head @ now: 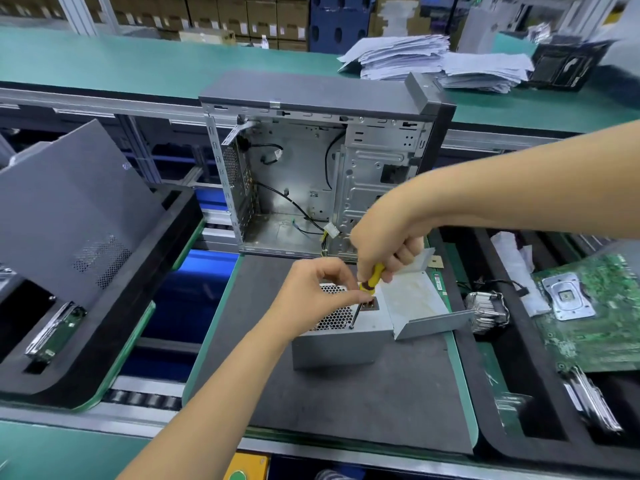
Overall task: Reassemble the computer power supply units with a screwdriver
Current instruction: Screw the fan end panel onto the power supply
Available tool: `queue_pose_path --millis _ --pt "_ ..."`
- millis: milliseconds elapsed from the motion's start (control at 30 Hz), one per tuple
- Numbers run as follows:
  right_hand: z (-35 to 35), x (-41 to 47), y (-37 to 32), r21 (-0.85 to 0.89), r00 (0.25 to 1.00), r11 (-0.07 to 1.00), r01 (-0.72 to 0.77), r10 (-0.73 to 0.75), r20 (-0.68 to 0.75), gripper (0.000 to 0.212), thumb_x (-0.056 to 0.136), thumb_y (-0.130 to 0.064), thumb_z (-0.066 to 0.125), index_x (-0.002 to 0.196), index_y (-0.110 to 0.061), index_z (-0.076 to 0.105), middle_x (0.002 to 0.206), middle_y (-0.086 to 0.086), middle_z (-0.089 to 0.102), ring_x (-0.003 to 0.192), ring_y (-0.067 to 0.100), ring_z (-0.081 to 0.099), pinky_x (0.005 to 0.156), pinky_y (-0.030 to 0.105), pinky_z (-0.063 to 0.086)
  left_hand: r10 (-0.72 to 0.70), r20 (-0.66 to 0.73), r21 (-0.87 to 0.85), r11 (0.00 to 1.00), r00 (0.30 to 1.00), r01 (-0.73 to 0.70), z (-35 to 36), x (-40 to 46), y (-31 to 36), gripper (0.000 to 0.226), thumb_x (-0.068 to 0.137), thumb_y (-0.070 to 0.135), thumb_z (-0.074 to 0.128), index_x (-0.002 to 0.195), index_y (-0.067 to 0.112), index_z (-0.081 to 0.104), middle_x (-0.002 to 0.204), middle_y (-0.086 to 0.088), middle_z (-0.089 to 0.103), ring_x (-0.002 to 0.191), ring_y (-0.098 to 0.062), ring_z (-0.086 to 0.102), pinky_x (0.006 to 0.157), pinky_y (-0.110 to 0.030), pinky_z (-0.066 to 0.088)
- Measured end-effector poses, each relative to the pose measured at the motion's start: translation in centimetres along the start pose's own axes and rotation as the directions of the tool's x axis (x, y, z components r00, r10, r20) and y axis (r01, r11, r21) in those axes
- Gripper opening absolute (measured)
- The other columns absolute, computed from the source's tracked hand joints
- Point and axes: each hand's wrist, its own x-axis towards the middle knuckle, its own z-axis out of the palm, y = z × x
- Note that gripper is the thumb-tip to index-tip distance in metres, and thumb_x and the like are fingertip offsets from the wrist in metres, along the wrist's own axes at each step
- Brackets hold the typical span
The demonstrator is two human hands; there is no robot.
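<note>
The power supply unit (337,336) lies on the dark mat (346,393), just in front of the open computer case (311,161). The right hand (388,244) grips the yellow screwdriver (370,282), its tip on the unit's top. The left hand (318,292) pinches the shaft with curled fingers.

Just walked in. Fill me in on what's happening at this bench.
A person is working on a grey power supply unit lying on the dark mat. The right hand grips a yellow-handled screwdriver, its tip down at the unit's top edge beside the honeycomb grille. The left hand pinches the shaft near the handle to steady it. An open, emptied computer case stands just behind, and a motherboard lies in the tray to the right.
</note>
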Motion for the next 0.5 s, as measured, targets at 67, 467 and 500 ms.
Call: queue_pose_path --millis 67,467,500 --pt "-0.6 0.3 0.6 0.145 0.994 0.988 -0.062 0.048 0.099 0.036 0.098 -0.026 0.048 0.068 -0.007 0.054 0.042 -0.003 0.032 0.030 0.008 0.018 0.032 0.012 0.013 0.048 0.016 0.034 0.998 0.999 -0.049 0.4 -0.2 -0.2 0.024 0.066 0.016 0.090 0.068 0.015 0.066 0.079 -0.002 0.069 0.076 -0.020 0.064 0.077 -0.039 0.053" --pt "2.4 -2.5 -0.6 -0.528 0.925 0.848 0.053 -0.241 -0.294 0.030 0.099 -0.033 0.043 0.084 -0.010 0.055 0.064 -0.002 0.047 0.051 0.012 0.040 0.042 0.022 0.028 0.028 -0.038 0.014 1.000 0.999 -0.028 1.2 -2.0 -1.5 0.022 0.078 0.013 0.080 0.091 0.028 0.069 0.093 0.014 0.069 0.093 0.003 0.062 0.083 -0.015 0.045" --pt "2.6 -2.5 -0.5 -0.561 0.915 0.826 0.045 -0.259 -0.308 0.028 0.099 -0.033 0.041 0.087 -0.010 0.052 0.066 -0.001 0.044 0.052 0.012 0.038 0.043 0.023 0.027 0.021 -0.031 0.080 0.997 0.999 -0.018 0.2 -1.6 -1.9 0.018 0.081 0.015 0.078 0.093 0.024 0.070 0.096 0.012 0.069 0.096 0.002 0.061 0.086 -0.018 0.046"
